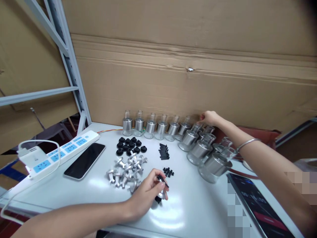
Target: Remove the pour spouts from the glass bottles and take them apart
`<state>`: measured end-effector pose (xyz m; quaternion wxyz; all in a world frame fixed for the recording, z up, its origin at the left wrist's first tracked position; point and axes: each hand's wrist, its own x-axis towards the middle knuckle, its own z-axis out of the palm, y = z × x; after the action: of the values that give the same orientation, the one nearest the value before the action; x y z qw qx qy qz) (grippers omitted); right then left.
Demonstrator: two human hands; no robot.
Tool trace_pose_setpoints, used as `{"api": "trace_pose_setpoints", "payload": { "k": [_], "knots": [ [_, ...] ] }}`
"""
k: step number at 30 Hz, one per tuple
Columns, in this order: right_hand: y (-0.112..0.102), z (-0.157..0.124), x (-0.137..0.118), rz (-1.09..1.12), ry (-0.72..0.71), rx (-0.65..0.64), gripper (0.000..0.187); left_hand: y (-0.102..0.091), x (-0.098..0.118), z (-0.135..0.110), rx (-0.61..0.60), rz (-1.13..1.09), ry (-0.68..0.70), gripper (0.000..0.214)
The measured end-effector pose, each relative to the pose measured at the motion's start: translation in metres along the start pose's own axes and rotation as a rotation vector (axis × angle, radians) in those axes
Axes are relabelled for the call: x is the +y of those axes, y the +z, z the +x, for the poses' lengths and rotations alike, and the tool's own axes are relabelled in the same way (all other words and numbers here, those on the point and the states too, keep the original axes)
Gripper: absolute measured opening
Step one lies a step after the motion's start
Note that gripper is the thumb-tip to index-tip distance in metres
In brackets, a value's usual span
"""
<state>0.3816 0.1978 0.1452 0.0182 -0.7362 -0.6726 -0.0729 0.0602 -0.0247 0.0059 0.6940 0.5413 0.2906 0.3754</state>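
Observation:
My left hand [151,190] is closed around a small silver-and-black stopper-like part [161,193], low over the front of the table. Its black lower end points down, and my fingers cover much of it. At the back right, my right hand [210,118] reaches over the bottles with its fingers closed at the neck of a glass bottle [192,137] with a silver metal band. The hand hides part of that neck. Silver flanged metal parts [127,173] lie heaped beside my left hand, with black caps [128,145] behind them.
Several banded glass bottles [162,127] line the cardboard wall [173,92], and more [215,163] stand at the right. Black screws [163,152] and small black nuts [168,172] lie mid-table. Two phones [85,161] and a power strip [66,150] flank the work.

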Motion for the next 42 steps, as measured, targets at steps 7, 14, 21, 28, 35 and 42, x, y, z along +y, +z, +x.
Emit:
{"api": "trace_pose_setpoints", "payload": {
  "k": [7, 14, 21, 28, 35, 42],
  "knots": [
    [-0.032, -0.016, -0.004, -0.037, -0.039, -0.015, 0.011, -0.001, -0.001, 0.0, 0.012, 0.014, 0.004, 0.029],
    [-0.065, -0.15, -0.079, 0.262, -0.425, 0.33, 0.005, -0.001, -0.002, 0.001, 0.004, 0.026, 0.024, 0.028],
    [-0.006, -0.242, -0.14, 0.342, -0.729, -0.037, 0.01, 0.001, 0.003, 0.0, 0.067, 0.045, 0.12, 0.029],
    [0.023, -0.221, -0.129, 0.783, -0.8, -0.141, 0.01, -0.001, 0.006, 0.003, 0.053, 0.059, 0.074, 0.032],
    [0.029, -0.223, -0.126, 0.828, -0.942, -0.248, 0.023, 0.0, 0.005, 0.001, -0.04, 0.057, -0.041, 0.037],
    [0.031, -0.222, -0.119, 0.915, -0.933, -0.351, 0.02, -0.002, 0.007, 0.002, -0.153, 0.085, -0.103, 0.04]
  ]
}}
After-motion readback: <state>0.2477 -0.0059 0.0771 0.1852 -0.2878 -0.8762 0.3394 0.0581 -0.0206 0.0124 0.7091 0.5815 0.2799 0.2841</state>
